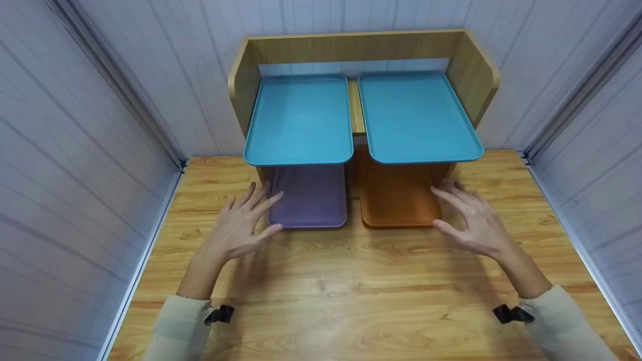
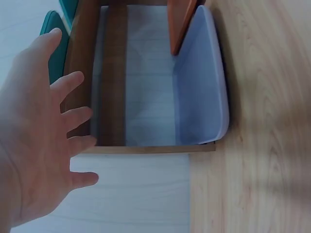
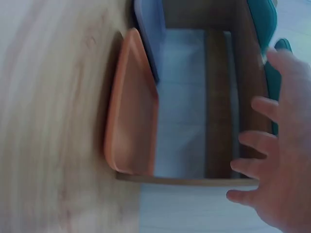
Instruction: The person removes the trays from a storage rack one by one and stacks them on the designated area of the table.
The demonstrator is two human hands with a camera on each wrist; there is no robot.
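Nearest the camera, two pale sleeves with dark wrist straps come in over the near edge of the wooden worktop [image 1: 351, 281], and from them both hands reach toward the trays under the shelf. The purple tray [image 1: 308, 198] lies flat on the worktop beneath the left side of the wooden shelf [image 1: 361, 47], its near rim jutting out toward the person; the orange tray [image 1: 396, 195] lies just beside it on the right, likewise jutting out. Both look like thin, stiff, light plastic with a smooth and probably slippery face, so the raised rim at the near corners or long sides seems the best place to take hold. The left hand [image 1: 241, 225] hovers at the purple tray's outer near corner, fingers spread and relaxed, holding nothing; whether the thumb touches the rim I cannot tell. The right hand [image 1: 471, 220] mirrors it by the orange tray's outer near corner, fingers spread, palm turned inward, empty. On the shelf above rest two blue trays [image 1: 301, 120], side by side, overhanging its front edge.
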